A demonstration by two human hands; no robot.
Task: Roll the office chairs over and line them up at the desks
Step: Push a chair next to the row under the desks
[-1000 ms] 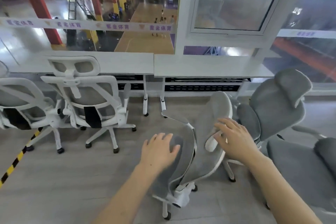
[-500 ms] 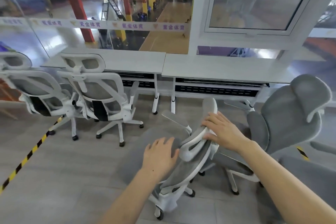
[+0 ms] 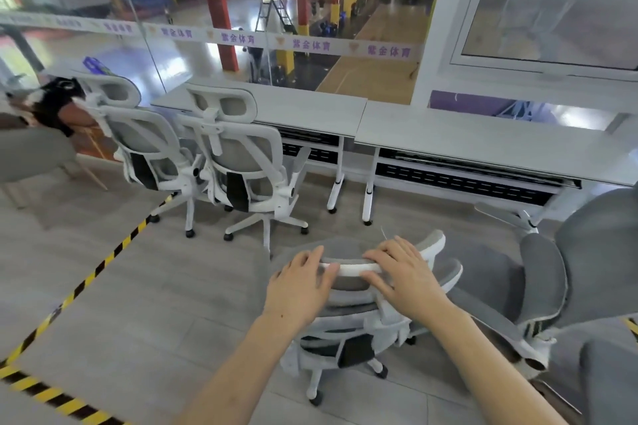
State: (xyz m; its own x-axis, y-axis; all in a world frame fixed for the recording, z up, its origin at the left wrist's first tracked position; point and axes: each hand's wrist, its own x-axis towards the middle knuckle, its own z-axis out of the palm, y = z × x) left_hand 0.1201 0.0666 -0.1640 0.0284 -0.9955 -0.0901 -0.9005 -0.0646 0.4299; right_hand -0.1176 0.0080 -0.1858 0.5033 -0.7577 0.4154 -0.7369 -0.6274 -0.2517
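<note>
Office chair (image 3: 345, 328) headrest grasped, left grip (image 3: 297, 286) and right grip (image 3: 404, 272) both curled over its white rim, surface (image 3: 483, 138) stood beyond the grips, parked chairs (image 3: 238, 155) ahead-left.

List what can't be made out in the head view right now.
1. Near chair: head view, seat mostly hidden behind its own back; headrest partly under left hand and right hand.
2. Dark chair: right side cut off by the frame edge.
3. Person: far left, blurred and cut by the edge.
</note>
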